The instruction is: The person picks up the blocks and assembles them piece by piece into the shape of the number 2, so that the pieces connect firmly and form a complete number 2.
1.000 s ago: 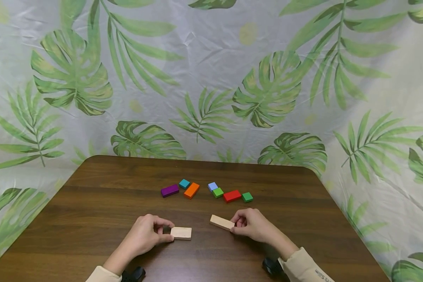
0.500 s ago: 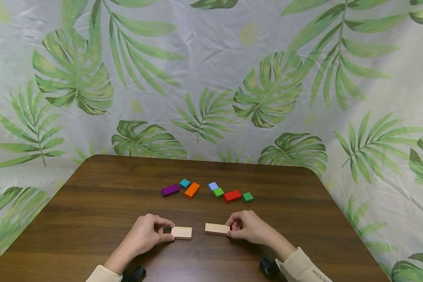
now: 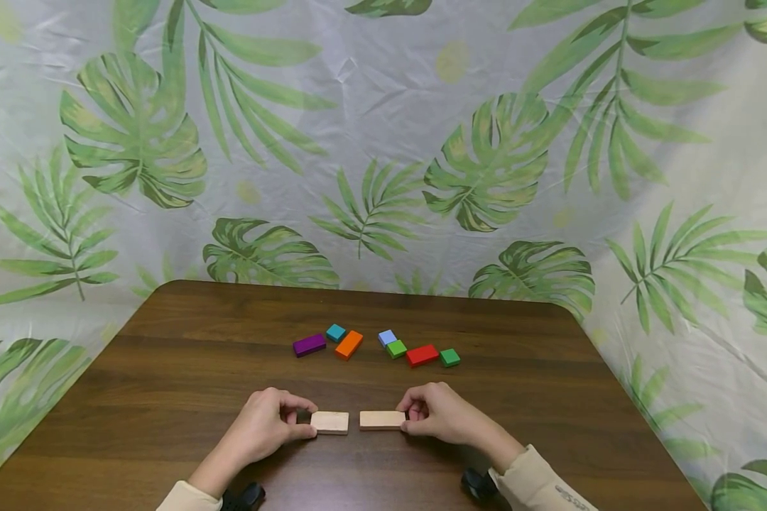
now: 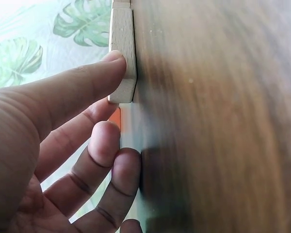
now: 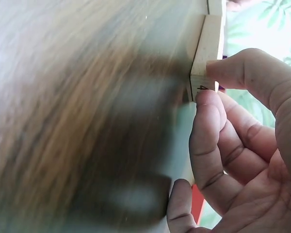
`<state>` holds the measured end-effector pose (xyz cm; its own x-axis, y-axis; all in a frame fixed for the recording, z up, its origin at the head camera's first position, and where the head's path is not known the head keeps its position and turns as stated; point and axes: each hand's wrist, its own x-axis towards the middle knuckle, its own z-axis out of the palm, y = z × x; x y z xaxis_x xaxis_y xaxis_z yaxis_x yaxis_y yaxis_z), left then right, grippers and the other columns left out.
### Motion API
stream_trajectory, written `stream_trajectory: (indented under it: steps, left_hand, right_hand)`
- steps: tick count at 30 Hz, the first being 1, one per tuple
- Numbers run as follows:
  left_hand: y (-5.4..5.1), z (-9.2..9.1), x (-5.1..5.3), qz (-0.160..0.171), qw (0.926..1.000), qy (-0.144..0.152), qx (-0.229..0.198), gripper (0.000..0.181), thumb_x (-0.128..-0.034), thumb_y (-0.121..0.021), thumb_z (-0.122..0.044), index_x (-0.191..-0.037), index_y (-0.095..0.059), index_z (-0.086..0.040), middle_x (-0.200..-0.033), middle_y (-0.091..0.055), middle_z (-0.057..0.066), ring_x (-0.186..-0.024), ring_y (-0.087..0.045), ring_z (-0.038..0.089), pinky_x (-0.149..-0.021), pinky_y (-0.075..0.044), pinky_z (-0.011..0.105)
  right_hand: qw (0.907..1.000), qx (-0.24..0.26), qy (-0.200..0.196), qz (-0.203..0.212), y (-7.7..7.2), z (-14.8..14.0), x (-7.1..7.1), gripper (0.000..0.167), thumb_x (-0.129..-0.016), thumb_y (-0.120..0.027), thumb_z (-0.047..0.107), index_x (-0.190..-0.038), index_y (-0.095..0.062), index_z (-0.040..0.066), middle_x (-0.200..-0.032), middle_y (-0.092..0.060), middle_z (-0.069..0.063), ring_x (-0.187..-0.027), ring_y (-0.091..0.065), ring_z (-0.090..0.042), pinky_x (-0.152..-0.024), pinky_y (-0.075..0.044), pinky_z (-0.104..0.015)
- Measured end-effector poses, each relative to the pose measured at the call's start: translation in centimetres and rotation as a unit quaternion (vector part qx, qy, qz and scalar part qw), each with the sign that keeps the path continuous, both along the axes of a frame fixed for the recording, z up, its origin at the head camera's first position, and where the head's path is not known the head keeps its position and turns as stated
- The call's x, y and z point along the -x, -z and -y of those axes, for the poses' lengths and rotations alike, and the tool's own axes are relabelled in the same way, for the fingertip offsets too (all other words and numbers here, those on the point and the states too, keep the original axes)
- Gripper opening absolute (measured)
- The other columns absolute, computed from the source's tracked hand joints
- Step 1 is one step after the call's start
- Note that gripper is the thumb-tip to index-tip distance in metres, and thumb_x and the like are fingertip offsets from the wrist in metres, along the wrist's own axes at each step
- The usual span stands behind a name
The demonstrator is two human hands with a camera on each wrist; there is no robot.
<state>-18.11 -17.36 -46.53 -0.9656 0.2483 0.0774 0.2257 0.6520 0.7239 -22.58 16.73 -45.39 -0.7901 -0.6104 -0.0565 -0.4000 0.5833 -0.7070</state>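
The head view's lower edge cuts off the table (image 3: 134,383), left sleeve (image 3: 188,498) and right sleeve (image 3: 537,482), whose print (image 3: 571,497) is too small to read. In the wrist views, the left hand (image 4: 63,143) partly hides an orange block (image 4: 115,115), the right hand (image 5: 242,160) a red block (image 5: 198,201)

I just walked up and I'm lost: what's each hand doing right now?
Left hand: pinching the left wooden block near its end.
Right hand: pinching the right wooden block near its end.
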Motion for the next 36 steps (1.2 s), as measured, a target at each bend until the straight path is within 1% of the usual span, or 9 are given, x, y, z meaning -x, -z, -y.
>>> stream_trajectory:
  steps: [10,15,19,27,36]
  left_hand:
    - [0.1,0.0,-0.1,-0.006,1.0000,0.005,0.001,0.025,-0.0787,-0.096,-0.027,-0.099,-0.085,-0.020,-0.064,-0.053,-0.011,-0.060,-0.045,0.002,-0.059,-0.037,0.022]
    - [0.1,0.0,-0.1,-0.009,0.9999,0.006,0.000,0.025,-0.0780,-0.097,-0.027,-0.098,-0.085,-0.021,-0.064,-0.053,-0.011,-0.060,-0.045,0.001,-0.059,-0.038,0.021]
    - [0.2,0.0,-0.1,-0.008,1.0000,0.004,0.000,0.025,-0.0776,-0.097,-0.027,-0.098,-0.085,-0.021,-0.064,-0.053,-0.011,-0.060,-0.045,0.001,-0.059,-0.038,0.021]
    - [0.2,0.0,-0.1,-0.010,0.9999,0.005,-0.001,0.025,-0.0779,-0.097,-0.027,-0.099,-0.085,-0.020,-0.063,-0.053,-0.011,-0.060,-0.045,0.001,-0.058,-0.037,0.021]
    - [0.2,0.0,-0.2,-0.008,0.9999,0.009,-0.006,0.025,-0.0777,-0.097,-0.026,-0.098,-0.084,-0.019,-0.064,-0.053,-0.011,-0.059,-0.045,0.001,-0.058,-0.037,0.021]
  right_hand:
    - [0.9999,-0.002,-0.015,-0.006,0.0,1.2,-0.2,0.011,-0.090,-0.082,0.013,-0.098,-0.076,0.009,-0.075,-0.059,0.010,-0.067,-0.051,0.002,-0.064,-0.043,-0.017]
    - [0.9999,-0.007,-0.015,-0.003,-0.1,1.5,-0.3,0.011,-0.091,-0.082,0.014,-0.099,-0.076,0.009,-0.074,-0.059,0.012,-0.066,-0.051,0.003,-0.063,-0.043,-0.016]
    - [0.9999,-0.008,-0.015,-0.001,-0.1,1.6,-0.4,0.011,-0.091,-0.082,0.013,-0.099,-0.076,0.009,-0.074,-0.059,0.012,-0.066,-0.050,0.003,-0.063,-0.043,-0.016]
    - [0.9998,-0.014,-0.011,0.000,0.1,1.8,-0.5,0.010,-0.091,-0.082,0.014,-0.099,-0.076,0.012,-0.074,-0.059,0.012,-0.065,-0.049,0.004,-0.062,-0.042,-0.016]
    - [0.9997,-0.006,-0.022,-0.006,0.2,1.5,-0.4,0.011,-0.091,-0.083,0.016,-0.098,-0.076,0.011,-0.074,-0.060,0.012,-0.066,-0.051,0.003,-0.063,-0.043,-0.016]
